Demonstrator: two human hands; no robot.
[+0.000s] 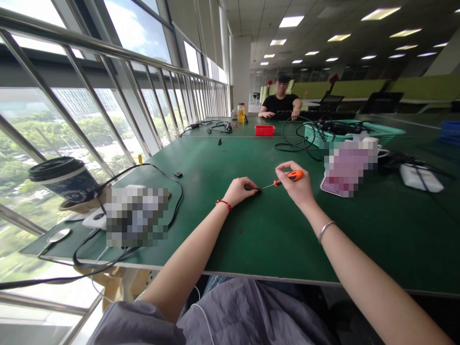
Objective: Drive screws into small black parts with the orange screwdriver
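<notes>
Green table (273, 230) is carrying everything. Right hand (300, 187) is pinching an orange-handled screwdriver (287, 178), fingertips pressed around the handle, thin shaft running left toward the other hand. Left hand (240, 189) is curling over a small black part (258, 190) just past its fingertips, fingers closed on it. Screwdriver looks light, stiff, likely easiest gripped at the handle; part looks tiny, likely slippery.

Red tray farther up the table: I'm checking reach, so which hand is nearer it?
Right. The right hand, gripping the orange screwdriver, sits almost straight below the red tray; the left hand lies farther left.
</notes>
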